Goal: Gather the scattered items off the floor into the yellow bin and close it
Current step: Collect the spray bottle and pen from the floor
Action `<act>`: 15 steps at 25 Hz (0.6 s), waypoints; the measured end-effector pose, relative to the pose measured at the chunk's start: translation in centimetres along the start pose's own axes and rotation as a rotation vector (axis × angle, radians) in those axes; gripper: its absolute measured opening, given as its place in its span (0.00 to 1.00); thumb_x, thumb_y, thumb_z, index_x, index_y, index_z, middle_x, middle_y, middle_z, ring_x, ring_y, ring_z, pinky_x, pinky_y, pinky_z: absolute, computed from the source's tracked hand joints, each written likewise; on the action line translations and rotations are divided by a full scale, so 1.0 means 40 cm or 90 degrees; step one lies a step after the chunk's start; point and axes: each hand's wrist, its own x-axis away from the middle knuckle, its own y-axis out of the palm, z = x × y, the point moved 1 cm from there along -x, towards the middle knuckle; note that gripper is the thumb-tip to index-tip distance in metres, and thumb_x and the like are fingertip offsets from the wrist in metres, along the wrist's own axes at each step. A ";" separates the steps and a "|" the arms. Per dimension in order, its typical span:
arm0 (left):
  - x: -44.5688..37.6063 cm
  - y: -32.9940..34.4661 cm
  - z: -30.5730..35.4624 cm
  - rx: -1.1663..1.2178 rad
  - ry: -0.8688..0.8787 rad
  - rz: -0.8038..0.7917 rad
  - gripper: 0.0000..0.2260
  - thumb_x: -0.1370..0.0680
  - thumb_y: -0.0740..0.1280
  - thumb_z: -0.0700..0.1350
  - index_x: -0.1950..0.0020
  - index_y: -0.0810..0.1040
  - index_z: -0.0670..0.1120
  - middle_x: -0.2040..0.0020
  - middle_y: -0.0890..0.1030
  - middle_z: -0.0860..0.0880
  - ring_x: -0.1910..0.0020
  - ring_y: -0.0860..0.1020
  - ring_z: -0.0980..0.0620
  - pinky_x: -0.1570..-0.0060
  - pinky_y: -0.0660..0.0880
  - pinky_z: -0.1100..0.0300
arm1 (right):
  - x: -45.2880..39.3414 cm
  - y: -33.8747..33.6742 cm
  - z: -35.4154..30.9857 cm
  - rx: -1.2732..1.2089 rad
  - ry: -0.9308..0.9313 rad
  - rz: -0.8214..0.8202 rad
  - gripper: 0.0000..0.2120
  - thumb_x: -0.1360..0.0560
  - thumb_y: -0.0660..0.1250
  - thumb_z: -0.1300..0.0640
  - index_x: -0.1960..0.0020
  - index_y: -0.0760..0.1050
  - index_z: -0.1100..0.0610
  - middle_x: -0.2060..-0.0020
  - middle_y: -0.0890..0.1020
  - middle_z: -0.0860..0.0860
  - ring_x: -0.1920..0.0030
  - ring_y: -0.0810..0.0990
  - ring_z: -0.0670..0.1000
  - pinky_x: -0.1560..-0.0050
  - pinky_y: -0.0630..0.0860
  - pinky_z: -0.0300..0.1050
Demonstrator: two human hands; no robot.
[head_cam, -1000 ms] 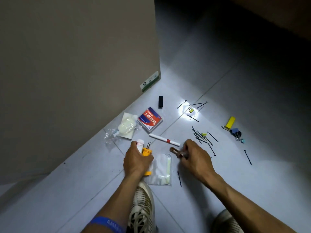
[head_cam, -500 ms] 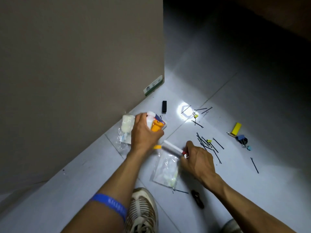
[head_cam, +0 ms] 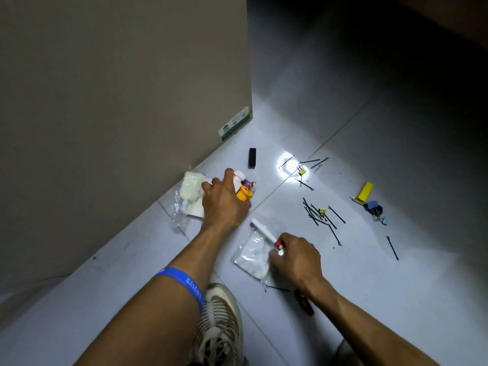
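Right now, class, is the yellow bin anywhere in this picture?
No: the floor shows hairpins, binder clips and plastic bags around the two hands, but no yellow bin.

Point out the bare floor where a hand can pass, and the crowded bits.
Bare: floor left of the left hand along the cardboard box, and right of the hairpins. Crowded: between both hands, around the plastic bag.

Dark object (head_cam: 304, 305) under right forearm, unidentifiable
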 end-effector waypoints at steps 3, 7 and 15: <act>0.033 -0.031 0.023 0.151 -0.073 -0.002 0.26 0.38 0.72 0.57 0.44 0.67 0.57 0.50 0.71 0.47 0.57 0.75 0.44 0.60 0.68 0.58 | 0.011 -0.057 0.047 -0.200 0.047 0.013 0.10 0.33 0.68 0.54 0.68 0.68 0.54 0.74 0.73 0.47 0.70 0.73 0.49 0.71 0.64 0.43; 0.090 -0.045 0.070 0.328 -0.113 -0.020 0.25 0.41 0.73 0.58 0.49 0.67 0.59 0.51 0.79 0.51 0.59 0.78 0.53 0.66 0.71 0.62 | 0.140 -0.118 0.153 -0.432 0.085 -0.001 0.09 0.35 0.67 0.60 0.65 0.67 0.52 0.74 0.71 0.43 0.72 0.68 0.44 0.71 0.67 0.38; 0.244 -0.002 0.087 0.462 -0.158 -0.066 0.23 0.42 0.76 0.57 0.53 0.70 0.58 0.57 0.81 0.58 0.58 0.80 0.57 0.64 0.74 0.64 | 0.280 0.043 0.153 0.094 0.083 -0.040 0.15 0.22 0.59 0.43 0.43 0.68 0.51 0.53 0.81 0.52 0.48 0.77 0.57 0.57 0.70 0.49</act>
